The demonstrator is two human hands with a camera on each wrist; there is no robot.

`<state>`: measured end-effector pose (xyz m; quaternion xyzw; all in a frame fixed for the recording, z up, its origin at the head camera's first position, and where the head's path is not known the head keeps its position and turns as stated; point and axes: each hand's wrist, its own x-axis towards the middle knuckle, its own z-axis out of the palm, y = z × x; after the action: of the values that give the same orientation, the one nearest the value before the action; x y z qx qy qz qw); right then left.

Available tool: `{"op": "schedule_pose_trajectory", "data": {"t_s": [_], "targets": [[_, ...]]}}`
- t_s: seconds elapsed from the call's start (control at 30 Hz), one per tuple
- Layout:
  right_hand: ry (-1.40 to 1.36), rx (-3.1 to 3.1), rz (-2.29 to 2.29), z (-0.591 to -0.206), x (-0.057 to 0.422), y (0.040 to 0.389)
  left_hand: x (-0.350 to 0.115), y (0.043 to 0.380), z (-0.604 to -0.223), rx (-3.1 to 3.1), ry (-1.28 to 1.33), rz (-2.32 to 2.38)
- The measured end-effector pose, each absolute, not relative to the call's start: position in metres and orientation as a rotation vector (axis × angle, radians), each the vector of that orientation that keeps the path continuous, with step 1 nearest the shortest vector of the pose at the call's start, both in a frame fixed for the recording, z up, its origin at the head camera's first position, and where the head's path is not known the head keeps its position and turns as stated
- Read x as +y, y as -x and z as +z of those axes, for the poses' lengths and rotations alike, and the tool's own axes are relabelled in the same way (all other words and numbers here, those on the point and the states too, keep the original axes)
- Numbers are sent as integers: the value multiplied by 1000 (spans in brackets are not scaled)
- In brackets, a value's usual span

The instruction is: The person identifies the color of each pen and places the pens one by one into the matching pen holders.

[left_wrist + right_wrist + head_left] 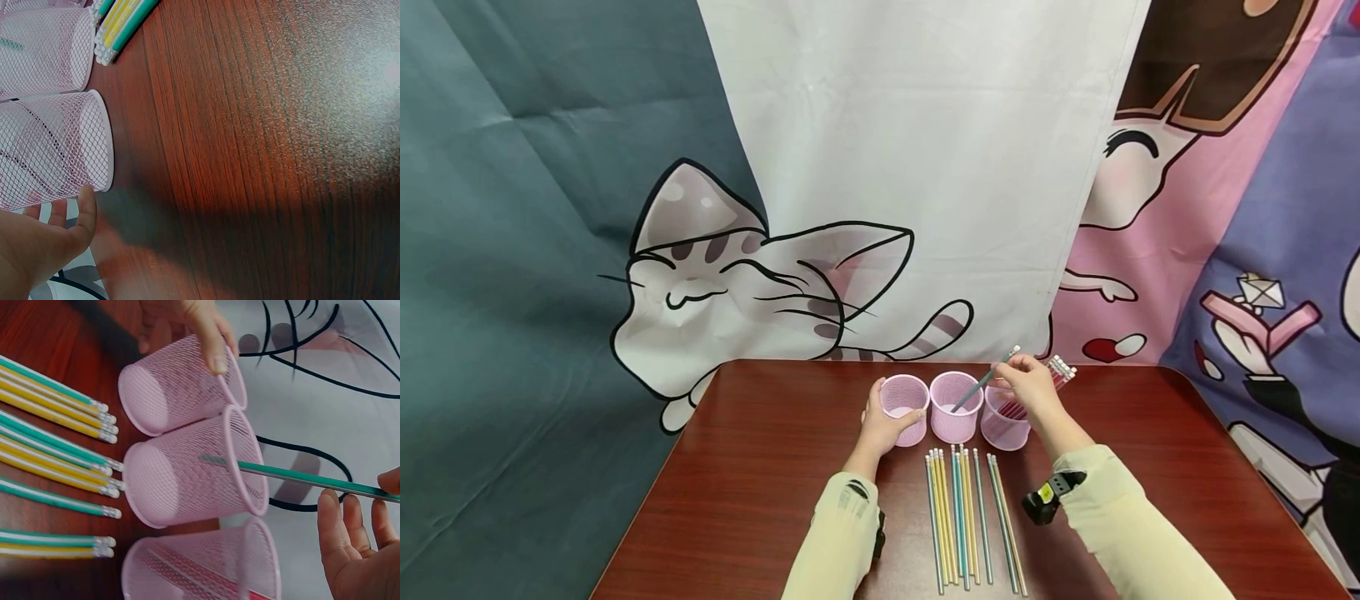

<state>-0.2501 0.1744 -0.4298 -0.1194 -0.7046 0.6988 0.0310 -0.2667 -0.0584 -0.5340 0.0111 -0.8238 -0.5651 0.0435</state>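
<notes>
Three pink mesh pencil cups stand side by side at the table's back. My left hand (882,427) holds the left cup (913,433), its thumb near the rim and its fingers around the outer side. My right hand (1030,385) pinches a green pencil (294,474) close to its eraser end. The pencil slants down through the mouth of the middle cup (181,478), its lower end inside. Several red pencils (1060,372) with white erasers lean in the right cup (1004,435), partly behind my right hand in the head view.
In front of the cups, green and yellow pencils (942,521) lie in loose groups on the red-brown table (760,492), eraser ends toward the cups. A printed cloth (925,150) hangs directly behind the table's back edge.
</notes>
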Motion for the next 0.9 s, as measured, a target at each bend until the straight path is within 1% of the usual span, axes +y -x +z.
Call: {"op": "schedule_pose_trajectory", "data": {"t_s": [0.43, 0.77, 0.9], "targets": [[526, -2082, 2373, -451, 165, 253, -59, 267, -535, -2530, -40, -1716], [510, -2091, 2386, -455, 166, 253, -59, 267, -542, -2450, 45, -1680], [511, -2080, 2397, -454, 170, 250, -58, 267, -539, -2470, 5, -1728]]}}
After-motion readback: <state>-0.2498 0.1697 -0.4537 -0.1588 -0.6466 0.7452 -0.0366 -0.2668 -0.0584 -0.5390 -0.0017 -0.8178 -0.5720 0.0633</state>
